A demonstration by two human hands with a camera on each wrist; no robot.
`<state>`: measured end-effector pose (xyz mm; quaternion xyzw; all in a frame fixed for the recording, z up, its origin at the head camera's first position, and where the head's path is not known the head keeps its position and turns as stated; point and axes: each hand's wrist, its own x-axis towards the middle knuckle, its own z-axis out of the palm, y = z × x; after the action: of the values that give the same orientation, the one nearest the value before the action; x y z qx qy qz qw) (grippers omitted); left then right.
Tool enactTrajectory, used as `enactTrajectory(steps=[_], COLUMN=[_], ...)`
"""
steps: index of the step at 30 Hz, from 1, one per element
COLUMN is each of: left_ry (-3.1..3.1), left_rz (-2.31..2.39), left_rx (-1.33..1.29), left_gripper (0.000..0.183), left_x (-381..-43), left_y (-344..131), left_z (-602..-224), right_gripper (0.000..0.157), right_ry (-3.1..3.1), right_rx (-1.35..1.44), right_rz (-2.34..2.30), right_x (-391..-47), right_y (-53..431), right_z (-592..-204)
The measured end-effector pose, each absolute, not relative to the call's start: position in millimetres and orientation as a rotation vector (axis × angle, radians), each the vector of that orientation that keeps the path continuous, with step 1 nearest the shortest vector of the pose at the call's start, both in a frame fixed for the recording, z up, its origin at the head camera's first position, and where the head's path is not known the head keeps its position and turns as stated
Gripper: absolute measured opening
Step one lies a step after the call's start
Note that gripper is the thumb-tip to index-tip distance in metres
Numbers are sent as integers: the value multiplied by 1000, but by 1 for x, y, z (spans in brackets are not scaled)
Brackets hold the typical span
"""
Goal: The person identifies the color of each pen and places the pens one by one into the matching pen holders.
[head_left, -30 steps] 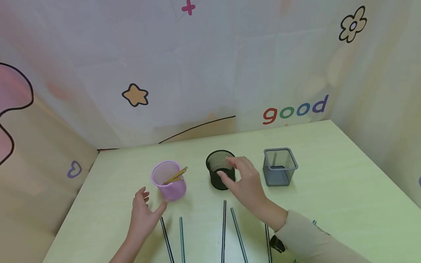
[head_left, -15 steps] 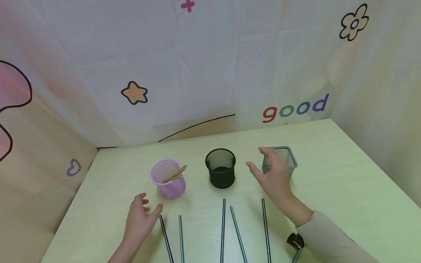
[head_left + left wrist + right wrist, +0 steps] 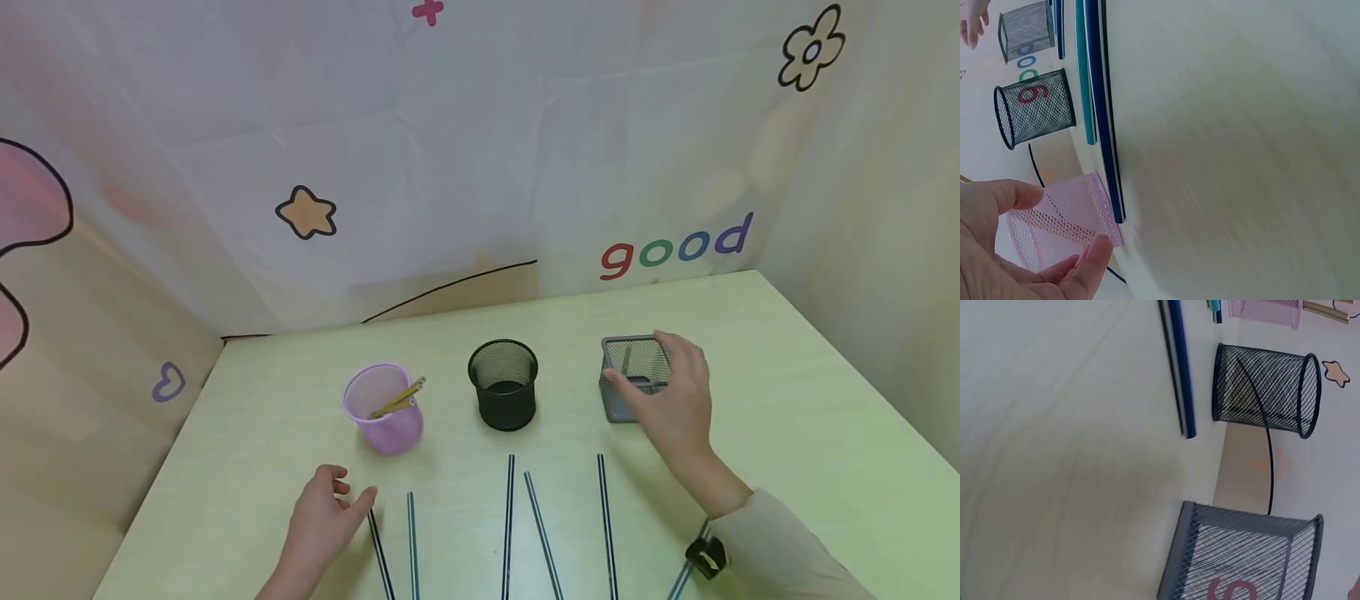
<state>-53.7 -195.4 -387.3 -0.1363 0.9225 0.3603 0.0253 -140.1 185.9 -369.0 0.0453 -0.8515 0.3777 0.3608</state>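
My left hand (image 3: 318, 521) hovers with relaxed fingers by the far end of a dark striped stick (image 3: 381, 554), holding nothing. Just beyond it stands a pink-purple mesh pen holder (image 3: 393, 433) with yellow-brown sticks (image 3: 397, 404) leaning in it; in the left wrist view this holder (image 3: 1063, 225) shows between thumb and fingers. My right hand (image 3: 678, 408), thumb and fingers spread, overlaps the right side of a square grey mesh pen holder (image 3: 621, 406). Only a sliver of that hand enters the right wrist view, apart from the grey holder (image 3: 1241, 556).
Between the two holders stands a round black mesh pen holder (image 3: 506, 412). Several long dark and teal sticks (image 3: 414, 542) lie along the near part of the pale table (image 3: 262, 400). A printed curtain (image 3: 450, 167) encloses the back and sides.
My right hand has moved right, from in front of the black pen holder to the right side of the grey one. My left hand has drawn slightly nearer, away from the purple holder.
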Motion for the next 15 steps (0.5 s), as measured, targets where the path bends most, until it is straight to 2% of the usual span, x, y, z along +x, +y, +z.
enactTrajectory(steps=[15], left_ry=[2802], left_rz=[940], left_rx=[-363], left_gripper=[47], left_x=[-43], left_y=[-190], left_z=[-393], right_gripper=[89], right_ry=[-2396], right_rx=[-183], right_rz=[1354], right_x=[-146], right_y=[209], right_z=[-381])
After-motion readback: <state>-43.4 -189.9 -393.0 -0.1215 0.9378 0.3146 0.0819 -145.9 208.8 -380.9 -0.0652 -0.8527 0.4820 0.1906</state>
